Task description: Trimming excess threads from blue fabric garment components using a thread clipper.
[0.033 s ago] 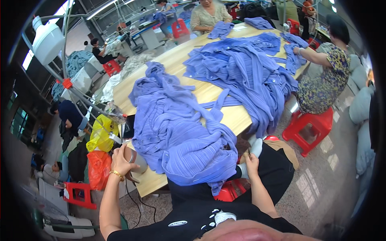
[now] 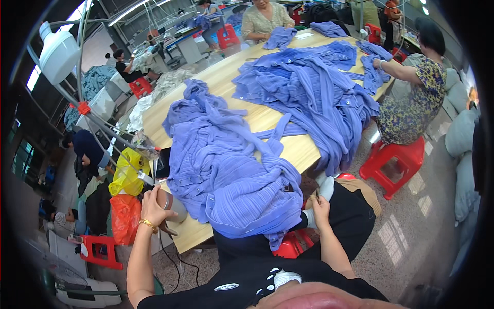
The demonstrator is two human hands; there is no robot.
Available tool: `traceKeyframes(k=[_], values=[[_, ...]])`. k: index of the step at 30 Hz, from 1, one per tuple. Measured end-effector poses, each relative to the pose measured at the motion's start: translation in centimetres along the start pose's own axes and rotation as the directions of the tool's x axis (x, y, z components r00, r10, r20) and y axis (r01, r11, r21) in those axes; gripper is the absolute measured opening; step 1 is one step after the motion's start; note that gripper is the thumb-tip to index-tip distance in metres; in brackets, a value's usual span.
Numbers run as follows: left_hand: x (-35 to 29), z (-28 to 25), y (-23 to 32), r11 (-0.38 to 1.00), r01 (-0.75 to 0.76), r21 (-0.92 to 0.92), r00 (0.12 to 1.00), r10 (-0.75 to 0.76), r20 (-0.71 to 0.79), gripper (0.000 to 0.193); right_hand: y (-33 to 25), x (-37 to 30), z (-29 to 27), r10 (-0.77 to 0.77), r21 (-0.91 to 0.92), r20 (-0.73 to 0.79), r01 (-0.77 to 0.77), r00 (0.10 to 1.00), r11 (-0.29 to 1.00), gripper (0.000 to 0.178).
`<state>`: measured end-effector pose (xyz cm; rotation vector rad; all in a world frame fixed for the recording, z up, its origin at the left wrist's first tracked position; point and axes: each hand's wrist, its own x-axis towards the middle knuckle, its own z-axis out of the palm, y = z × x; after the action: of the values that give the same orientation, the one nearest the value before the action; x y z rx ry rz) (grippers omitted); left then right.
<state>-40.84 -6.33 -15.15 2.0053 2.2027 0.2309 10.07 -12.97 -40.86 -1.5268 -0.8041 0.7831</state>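
Note:
My left hand, with a gold bracelet at the wrist, curls around the top of a grey and brown cup at the table's near left corner. Beside it lies a heap of blue-violet pleated garments, spilling over the near edge. Low to the right of the table, my right hand is closed on a small dark pointed tool, too small to name surely. A white-socked foot shows just beyond that hand. Neither hand touches the garments.
A second blue-violet heap covers the right side of the wooden table. A person sits there on a red stool; another is at the far end. At left are yellow and orange bags and a lamp.

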Motion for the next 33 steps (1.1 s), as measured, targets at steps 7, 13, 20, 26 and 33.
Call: traceKeyframes(k=[7, 13, 20, 26, 33], values=[[0.1, 0.6, -1.1, 0.997, 0.003, -0.073, 1.000, -0.005, -0.027, 0.114, 1.3, -0.1, -0.3, -0.027, -0.053, -0.038, 0.025, 0.999, 0.998, 0.026], [-0.5, -0.3, -4.0, 0.992, -0.005, -0.126, 0.987, -0.016, -0.162, 0.109, 3.3, 0.7, 1.2, -0.114, -0.020, -0.044, 0.113, 0.993, 0.993, 0.030], [-2.3, -2.0, -7.9, 0.980, 0.168, -0.103, 0.950, -0.189, -0.249, 0.108, 1.4, 0.6, -0.7, -0.040, -0.006, 0.017, 0.040, 0.999, 0.999, 0.026], [-4.4, 0.0, -16.3, 0.900, 0.430, -0.071, 0.872, -0.434, -0.227, 0.110, 3.4, 0.7, -0.9, -0.032, -0.101, 0.038, 0.036, 0.999, 0.994, 0.032], [-3.2, 2.6, -24.1, 0.798, 0.602, 0.039, 0.786, -0.583, -0.205, 0.101, 2.7, 1.2, -0.2, 0.038, 0.032, 0.074, -0.040, 0.997, 0.999, 0.028]])
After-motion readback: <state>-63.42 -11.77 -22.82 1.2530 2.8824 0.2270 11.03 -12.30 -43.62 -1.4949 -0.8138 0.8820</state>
